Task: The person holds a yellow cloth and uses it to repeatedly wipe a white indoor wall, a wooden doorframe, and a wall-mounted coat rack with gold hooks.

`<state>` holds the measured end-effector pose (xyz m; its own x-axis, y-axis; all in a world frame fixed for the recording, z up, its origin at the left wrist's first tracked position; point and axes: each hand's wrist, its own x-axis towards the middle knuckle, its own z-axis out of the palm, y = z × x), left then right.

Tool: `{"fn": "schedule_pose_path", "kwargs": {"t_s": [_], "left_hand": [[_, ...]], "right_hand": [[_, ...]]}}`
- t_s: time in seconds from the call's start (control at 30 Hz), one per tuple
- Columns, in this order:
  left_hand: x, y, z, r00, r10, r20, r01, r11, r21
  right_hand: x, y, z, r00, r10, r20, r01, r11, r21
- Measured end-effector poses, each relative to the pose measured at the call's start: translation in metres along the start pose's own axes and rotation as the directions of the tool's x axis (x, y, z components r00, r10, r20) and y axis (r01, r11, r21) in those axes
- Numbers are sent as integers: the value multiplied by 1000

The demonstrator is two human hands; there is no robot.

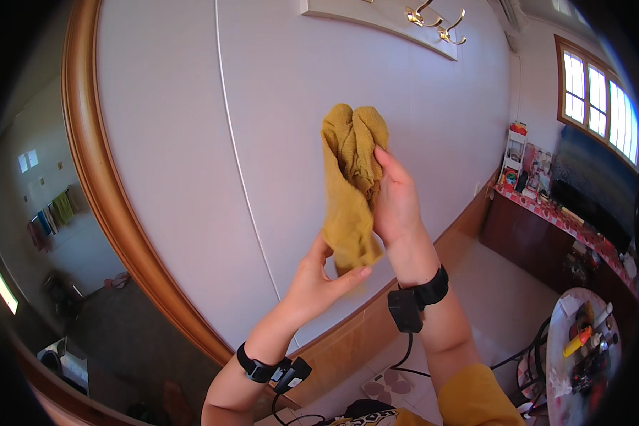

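Note:
A mustard-yellow knitted cloth item (346, 197), bunched and folded, is held up in front of the pale wall. My right hand (399, 197) grips its right side, thumb over the fabric, with the other fingers hidden behind it. Around the lower end is my left hand (330, 282), thumb and fingers apart; the cloth is blurred there, and whether this hand grips it I cannot tell. Both wrists wear black straps with small cabled devices.
Brass coat hooks (442, 24) are on a board high on the wall. A wooden door frame (112, 175) stands at left. A cluttered round table (556, 341) is at lower right, near a cabinet (527, 229). A patterned floor scale (387, 386) lies below.

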<state>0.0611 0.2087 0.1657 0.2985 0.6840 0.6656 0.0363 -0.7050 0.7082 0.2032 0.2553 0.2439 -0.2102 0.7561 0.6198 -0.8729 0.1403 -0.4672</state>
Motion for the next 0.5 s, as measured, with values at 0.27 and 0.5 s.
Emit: {"fn": "schedule_pose_path", "kwargs": {"t_s": [0.27,0.5], "left_hand": [[-24,-36,-10,916,-368,-158,250,835,-490],[-92,-39,59,943,-129,-306,81,983,-167]], "right_hand": [[-51,-25,-20,984,-153,-88,139,979,-146],[-101,21,-30,988,-51,-145,27,987,-160]]}}
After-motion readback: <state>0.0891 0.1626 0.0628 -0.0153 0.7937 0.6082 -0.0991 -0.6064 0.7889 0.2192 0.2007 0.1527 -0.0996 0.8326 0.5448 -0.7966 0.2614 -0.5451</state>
